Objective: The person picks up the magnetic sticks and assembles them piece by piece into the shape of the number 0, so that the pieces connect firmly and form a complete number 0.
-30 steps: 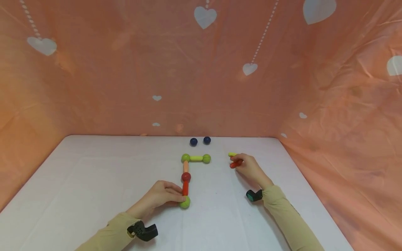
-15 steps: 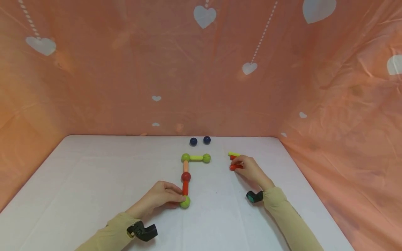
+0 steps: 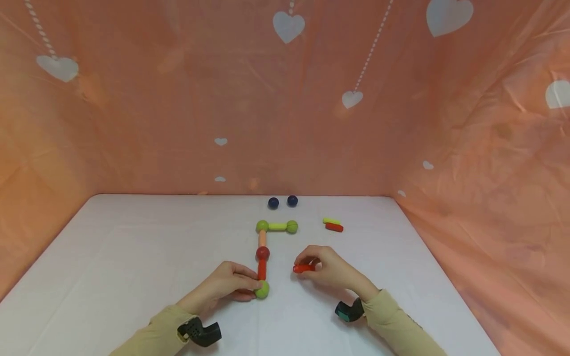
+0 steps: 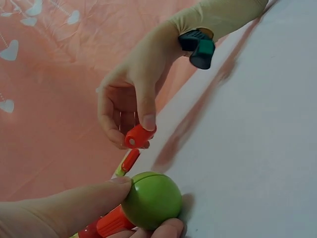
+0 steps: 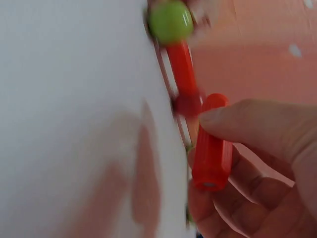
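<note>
A person's right hand (image 3: 330, 267) pinches a loose red rod (image 3: 304, 268) between thumb and curled fingers, over the white table (image 3: 133, 257), at two o'clock from a green ball (image 3: 261, 289). The left hand (image 3: 224, 283) pinches that ball, the six-o'clock end of a chain (image 3: 262, 253). The rod looks light, stiff and smooth (perhaps slippery, hardly fragile); its middle seems the best hold.

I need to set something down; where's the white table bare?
Left of the angled green, red and peach chain, beyond the left hand; also right of the loose red rod. Crowded: between the chain and right hand.
</note>
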Action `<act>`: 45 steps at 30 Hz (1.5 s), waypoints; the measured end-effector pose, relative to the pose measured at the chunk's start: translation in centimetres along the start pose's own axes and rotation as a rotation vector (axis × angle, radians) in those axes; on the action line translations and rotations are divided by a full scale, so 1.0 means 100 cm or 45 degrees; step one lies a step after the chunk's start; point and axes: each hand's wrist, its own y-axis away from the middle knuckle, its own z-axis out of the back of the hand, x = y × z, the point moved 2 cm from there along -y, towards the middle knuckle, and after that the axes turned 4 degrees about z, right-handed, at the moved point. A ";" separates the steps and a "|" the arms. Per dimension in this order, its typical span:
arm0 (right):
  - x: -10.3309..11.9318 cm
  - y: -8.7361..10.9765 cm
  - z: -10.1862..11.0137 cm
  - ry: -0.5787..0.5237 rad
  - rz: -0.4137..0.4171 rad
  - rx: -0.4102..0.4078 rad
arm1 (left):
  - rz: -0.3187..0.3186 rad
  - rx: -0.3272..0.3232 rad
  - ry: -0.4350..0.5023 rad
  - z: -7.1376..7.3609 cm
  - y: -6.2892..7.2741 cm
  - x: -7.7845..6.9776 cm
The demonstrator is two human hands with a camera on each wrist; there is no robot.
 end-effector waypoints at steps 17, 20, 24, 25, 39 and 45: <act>0.013 -0.008 -0.040 -0.088 0.057 0.114 | 0.015 -0.017 0.049 -0.001 -0.001 0.000; 0.014 -0.009 -0.044 -0.088 0.060 0.123 | 0.022 -0.010 0.048 -0.001 -0.002 0.000; 0.016 -0.011 -0.048 -0.086 0.041 0.131 | 0.037 -0.005 0.049 0.000 -0.002 0.001; 0.016 -0.011 -0.049 -0.085 0.034 0.129 | 0.037 -0.003 0.048 -0.001 -0.002 0.001; 0.013 -0.012 -0.051 -0.147 0.006 0.098 | 0.022 0.008 0.048 -0.001 -0.002 0.002; 0.009 -0.009 -0.048 -0.163 -0.024 0.088 | 0.016 0.005 0.032 -0.001 -0.002 0.002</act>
